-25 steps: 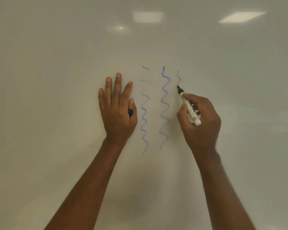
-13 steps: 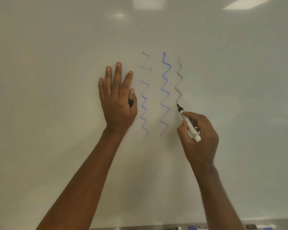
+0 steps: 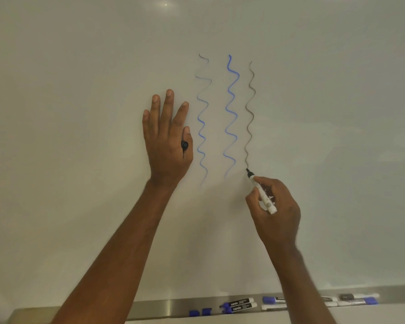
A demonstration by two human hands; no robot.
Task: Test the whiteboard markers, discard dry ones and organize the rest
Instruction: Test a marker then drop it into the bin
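My right hand [image 3: 275, 213] grips a white marker [image 3: 262, 194] with a black tip, which touches the whiteboard [image 3: 80, 90] at the lower end of a thin black wavy line [image 3: 250, 113]. Left of that line run a strong blue wavy line [image 3: 231, 115] and a fainter, broken blue one [image 3: 202, 120]. My left hand [image 3: 167, 139] lies flat against the board with its fingers stretched upward, and a black marker cap [image 3: 184, 144] is pinched between thumb and forefinger.
A metal tray [image 3: 164, 305] runs along the board's bottom edge. Several capped markers lie in it: two blue-capped ones [image 3: 237, 305] in the middle, two small blue caps [image 3: 200, 312] to their left, more markers [image 3: 358, 298] at the right.
My right hand has drawn the black wavy line downward, so it is much longer now. The view has tilted down and the tray with markers has come into sight. My left hand stays put.
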